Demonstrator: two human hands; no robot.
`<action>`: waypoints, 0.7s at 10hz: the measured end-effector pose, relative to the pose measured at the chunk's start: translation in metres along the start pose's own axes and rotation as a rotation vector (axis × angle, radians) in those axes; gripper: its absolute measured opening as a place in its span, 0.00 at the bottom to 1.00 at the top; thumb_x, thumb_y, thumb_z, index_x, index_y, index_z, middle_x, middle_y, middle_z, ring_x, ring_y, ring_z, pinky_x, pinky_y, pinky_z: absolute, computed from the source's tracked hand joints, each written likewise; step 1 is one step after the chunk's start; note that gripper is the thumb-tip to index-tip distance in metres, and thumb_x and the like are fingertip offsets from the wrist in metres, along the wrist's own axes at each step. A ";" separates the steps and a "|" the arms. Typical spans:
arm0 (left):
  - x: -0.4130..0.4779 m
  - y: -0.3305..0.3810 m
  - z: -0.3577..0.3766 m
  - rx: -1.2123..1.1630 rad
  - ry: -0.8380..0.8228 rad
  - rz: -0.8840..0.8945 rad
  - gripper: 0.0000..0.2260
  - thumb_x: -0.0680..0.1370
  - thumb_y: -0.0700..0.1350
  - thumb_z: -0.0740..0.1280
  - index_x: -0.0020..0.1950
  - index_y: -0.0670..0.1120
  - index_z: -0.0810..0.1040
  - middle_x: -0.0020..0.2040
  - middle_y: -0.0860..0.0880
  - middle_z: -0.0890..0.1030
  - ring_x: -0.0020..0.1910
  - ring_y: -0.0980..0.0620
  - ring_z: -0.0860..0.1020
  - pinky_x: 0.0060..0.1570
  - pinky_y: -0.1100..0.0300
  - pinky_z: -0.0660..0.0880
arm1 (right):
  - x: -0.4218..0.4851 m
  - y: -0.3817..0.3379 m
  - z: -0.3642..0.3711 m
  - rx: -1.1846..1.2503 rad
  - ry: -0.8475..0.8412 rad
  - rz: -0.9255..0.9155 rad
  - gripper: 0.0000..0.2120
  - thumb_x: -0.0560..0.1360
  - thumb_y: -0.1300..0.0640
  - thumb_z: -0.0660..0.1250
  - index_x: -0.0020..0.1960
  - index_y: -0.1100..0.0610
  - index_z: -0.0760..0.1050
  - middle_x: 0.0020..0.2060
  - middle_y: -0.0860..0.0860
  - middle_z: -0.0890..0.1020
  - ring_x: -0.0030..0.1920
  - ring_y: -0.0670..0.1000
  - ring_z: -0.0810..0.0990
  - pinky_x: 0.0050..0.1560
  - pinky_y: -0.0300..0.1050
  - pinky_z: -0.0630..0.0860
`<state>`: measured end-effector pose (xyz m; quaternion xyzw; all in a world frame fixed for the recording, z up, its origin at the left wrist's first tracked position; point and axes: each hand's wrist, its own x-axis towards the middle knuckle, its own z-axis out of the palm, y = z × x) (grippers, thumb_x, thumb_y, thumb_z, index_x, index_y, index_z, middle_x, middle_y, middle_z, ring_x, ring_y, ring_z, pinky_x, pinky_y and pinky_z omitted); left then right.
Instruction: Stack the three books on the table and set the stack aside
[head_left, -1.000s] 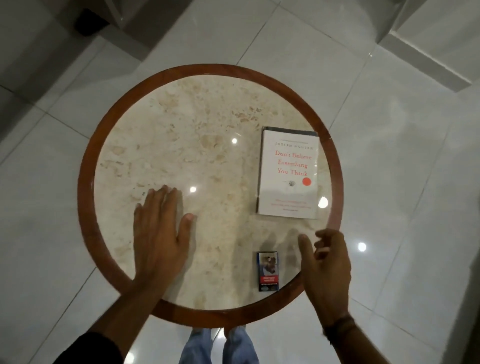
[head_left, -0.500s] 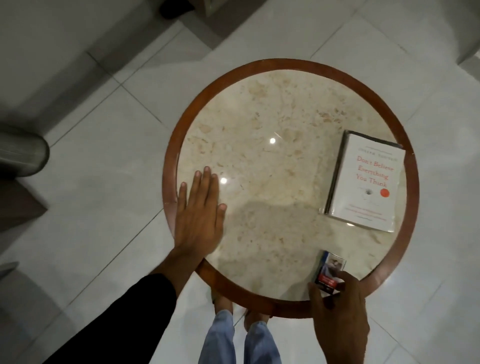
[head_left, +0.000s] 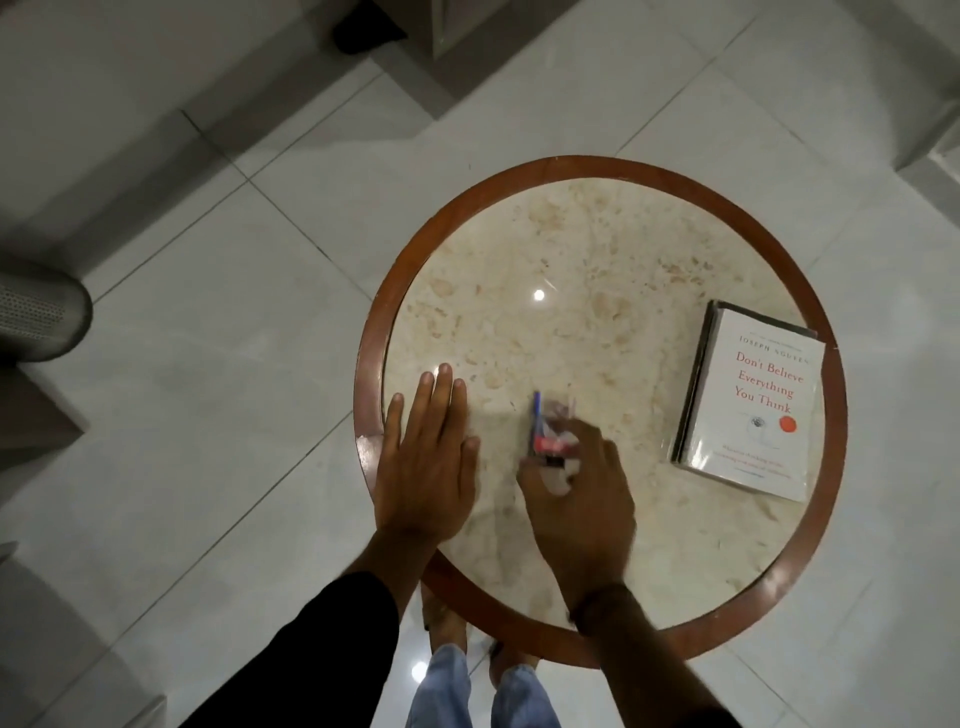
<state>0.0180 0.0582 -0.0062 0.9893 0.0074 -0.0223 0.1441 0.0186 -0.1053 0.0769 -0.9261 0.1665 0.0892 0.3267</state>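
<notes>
On the round stone counter with its wooden rim, the left hand lies flat, fingers spread, grasping nothing, near the left edge. Just beside it the right hand grips a small box, blurred, perhaps a card pack. A white book lies closed by the right rim, apparently atop darker books.

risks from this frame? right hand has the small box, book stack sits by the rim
1. The right hand pinches the small box by its near end only, and the box is blurred; it could slip onto the table.
2. The book stack lies against the table's right rim, its corner over the wood; a nudge might tip it off.
3. The left hand lies flat beside the box; a sweep could clip it.
</notes>
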 end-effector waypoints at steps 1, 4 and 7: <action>0.001 -0.001 0.003 0.019 0.001 -0.004 0.28 0.89 0.56 0.53 0.87 0.45 0.62 0.87 0.42 0.64 0.87 0.39 0.63 0.83 0.34 0.64 | 0.061 -0.042 0.025 0.013 0.070 -0.012 0.25 0.74 0.42 0.71 0.70 0.45 0.76 0.54 0.47 0.81 0.50 0.48 0.81 0.48 0.46 0.82; 0.002 -0.003 0.009 -0.021 0.047 -0.005 0.30 0.86 0.55 0.60 0.87 0.46 0.63 0.87 0.43 0.66 0.86 0.39 0.65 0.83 0.35 0.64 | 0.098 -0.062 0.052 -0.131 0.115 -0.021 0.26 0.73 0.41 0.71 0.69 0.46 0.75 0.54 0.50 0.81 0.51 0.54 0.82 0.40 0.47 0.80; 0.000 -0.004 0.012 0.027 0.020 -0.006 0.31 0.87 0.58 0.55 0.89 0.49 0.56 0.89 0.45 0.61 0.88 0.42 0.59 0.87 0.42 0.51 | 0.081 -0.053 0.027 -0.032 0.115 -0.006 0.32 0.71 0.34 0.73 0.70 0.45 0.72 0.58 0.48 0.80 0.54 0.51 0.82 0.46 0.47 0.81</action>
